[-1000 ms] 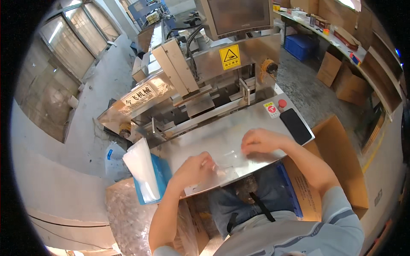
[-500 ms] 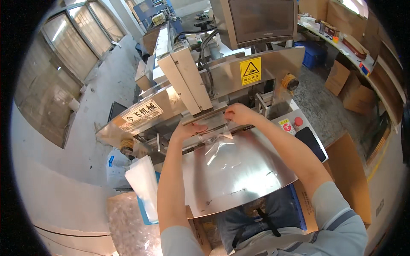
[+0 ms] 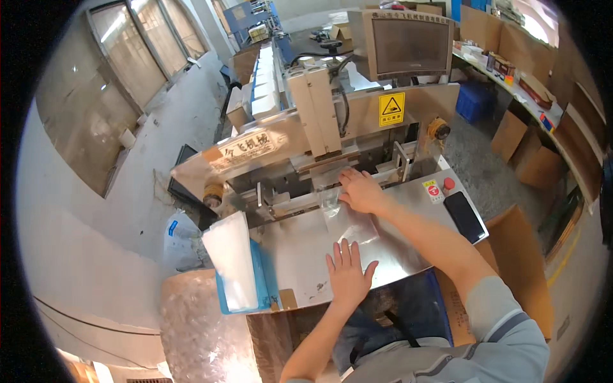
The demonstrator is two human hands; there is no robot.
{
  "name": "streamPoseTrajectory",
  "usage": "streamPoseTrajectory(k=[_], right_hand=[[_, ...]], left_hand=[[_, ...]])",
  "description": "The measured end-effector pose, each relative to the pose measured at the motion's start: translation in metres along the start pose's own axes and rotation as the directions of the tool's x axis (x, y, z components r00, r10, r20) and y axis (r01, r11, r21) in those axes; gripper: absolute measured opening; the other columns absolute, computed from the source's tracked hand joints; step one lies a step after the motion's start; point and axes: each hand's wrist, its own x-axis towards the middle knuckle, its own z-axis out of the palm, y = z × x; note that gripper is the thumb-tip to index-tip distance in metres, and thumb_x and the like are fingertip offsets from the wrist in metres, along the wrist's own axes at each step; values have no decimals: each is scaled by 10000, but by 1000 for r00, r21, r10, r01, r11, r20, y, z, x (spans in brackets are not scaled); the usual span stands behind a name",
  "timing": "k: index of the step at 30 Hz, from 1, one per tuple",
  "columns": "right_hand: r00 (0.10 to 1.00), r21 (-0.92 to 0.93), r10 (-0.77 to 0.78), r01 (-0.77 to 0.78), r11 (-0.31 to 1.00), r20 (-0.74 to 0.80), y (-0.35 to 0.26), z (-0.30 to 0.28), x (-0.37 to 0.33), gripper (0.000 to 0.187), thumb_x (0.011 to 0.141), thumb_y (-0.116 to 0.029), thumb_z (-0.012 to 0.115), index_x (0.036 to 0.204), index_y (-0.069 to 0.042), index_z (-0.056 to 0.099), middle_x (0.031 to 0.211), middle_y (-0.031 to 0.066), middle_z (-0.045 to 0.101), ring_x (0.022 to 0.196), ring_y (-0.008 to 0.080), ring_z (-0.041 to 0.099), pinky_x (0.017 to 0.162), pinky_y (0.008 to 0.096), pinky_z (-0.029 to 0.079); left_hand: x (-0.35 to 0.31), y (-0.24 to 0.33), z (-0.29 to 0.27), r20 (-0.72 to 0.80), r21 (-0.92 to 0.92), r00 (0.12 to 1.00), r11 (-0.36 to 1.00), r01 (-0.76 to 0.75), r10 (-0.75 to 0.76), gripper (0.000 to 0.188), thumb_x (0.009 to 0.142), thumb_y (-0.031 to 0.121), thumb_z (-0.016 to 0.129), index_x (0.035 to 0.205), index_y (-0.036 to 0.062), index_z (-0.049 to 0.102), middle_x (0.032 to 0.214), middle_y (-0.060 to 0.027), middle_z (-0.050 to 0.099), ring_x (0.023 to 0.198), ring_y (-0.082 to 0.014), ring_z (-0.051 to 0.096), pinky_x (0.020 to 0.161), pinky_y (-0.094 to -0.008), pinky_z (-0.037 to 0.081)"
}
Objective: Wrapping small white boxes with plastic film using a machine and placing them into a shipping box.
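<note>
Touching film [image 3: 354, 226]: right hand [image 3: 362, 193]; left hand [image 3: 349, 279] near tabletop [image 3: 301, 255] edge, open room leftward.

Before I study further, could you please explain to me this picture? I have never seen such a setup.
The camera, worn on the head, looks down; its wide lens bends straight edges. There is no robot: the wearer works bare-handed at a metal machine with a screen. On its steel top are clear film, a phone and a red button. At the left end, a blue bin holds a white stack. The right hand is at the film's far part; whether it grips, I cannot tell. The left hand, open and spread, is near the film's closer end.
</note>
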Motion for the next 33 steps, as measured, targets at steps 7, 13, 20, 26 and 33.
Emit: streamPoseTrajectory(k=[7,13,20,26,33], right_hand=[[999,3,9,-9,1000,34,-8,0,2,575,903,-314,673,1366,-21,497,1455,198,485,1378,361,437,1090,523,383],[1000,-30,-20,19,999,-17,-7,-1,1,589,915,-333,649,1386,-22,479,1434,194,501,1354,362,452,1088,515,381],[993,23,-77,79,997,-88,-3,-14,14,532,932,-325,620,1334,2,502,1318,190,589,1267,374,517,1071,555,378],[993,-35,-87,85,996,-79,0,-17,24,469,947,-311,591,1289,6,539,1237,209,631,1239,384,533,1055,551,374],[996,-133,-89,84,987,-31,-4,-25,39,510,970,-303,551,1371,1,469,1193,242,655,1233,413,555,1082,573,335]], left_hand=[[-19,1,4,-140,0,985,995,103,-102,664,917,465,619,1353,-27,527,1452,-279,459,1389,-454,377,1125,-625,270],[-20,6,3,-160,-14,978,991,136,-136,701,916,482,615,1365,-44,503,1445,-306,451,1399,-467,358,1145,-623,233],[-19,6,6,-127,6,979,986,164,-162,766,922,494,610,1400,-77,430,1447,-346,410,1401,-508,319,1151,-634,196],[-15,10,-2,-144,-26,970,981,194,-196,829,915,492,633,1451,-84,370,1499,-352,338,1432,-506,269,1153,-632,200],[-18,8,-4,-257,-163,926,957,240,-276,894,901,402,681,1477,-128,251,1539,-355,256,1468,-502,186,1191,-596,127]])
